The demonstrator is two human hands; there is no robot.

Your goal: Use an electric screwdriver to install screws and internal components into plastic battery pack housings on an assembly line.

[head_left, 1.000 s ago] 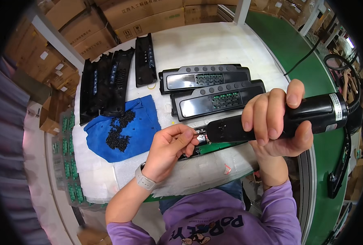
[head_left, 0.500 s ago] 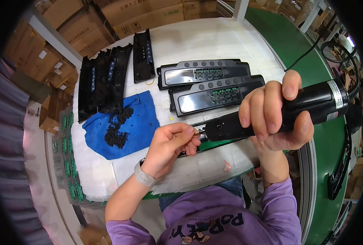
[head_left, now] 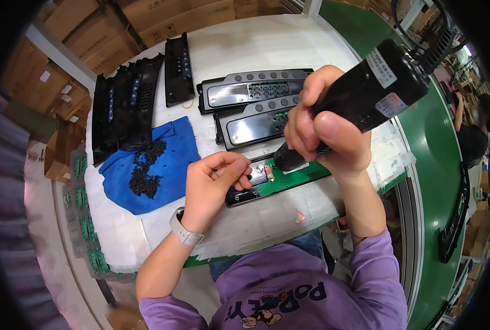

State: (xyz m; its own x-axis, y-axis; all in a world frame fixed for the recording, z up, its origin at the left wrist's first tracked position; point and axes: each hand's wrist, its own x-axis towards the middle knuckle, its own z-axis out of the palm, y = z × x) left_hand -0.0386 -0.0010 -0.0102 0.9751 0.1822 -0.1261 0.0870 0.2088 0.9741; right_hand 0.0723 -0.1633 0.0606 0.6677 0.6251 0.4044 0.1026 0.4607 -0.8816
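My right hand (head_left: pixel 333 132) is wrapped round a black electric screwdriver (head_left: pixel 380 82), tilted with its nose down over a green circuit board (head_left: pixel 297 177). The screwdriver's tip is hidden. That board lies in a long black panel (head_left: pixel 240 199) near the table's front edge. Above the panel's left end, my left hand (head_left: pixel 212 179) has thumb and fingers pinched together; what they hold, if anything, is too small to make out. Left of this hand, a heap of small black screws (head_left: pixel 145 184) rests on a blue cloth (head_left: pixel 180 146).
Two black button panels (head_left: pixel 228 96) lie behind the work, one partly overlapping the other. Black housings (head_left: pixel 126 104) stand at the far left. The screwdriver's cable (head_left: pixel 435 52) runs up right. Cardboard boxes (head_left: pixel 184 25) line the back; another person (head_left: pixel 472 129) is at the far right.
My right hand has tipped the screwdriver steeper, its rear raised and its nose now over the board. My left hand has drawn slightly left, away from the screwdriver's nose.
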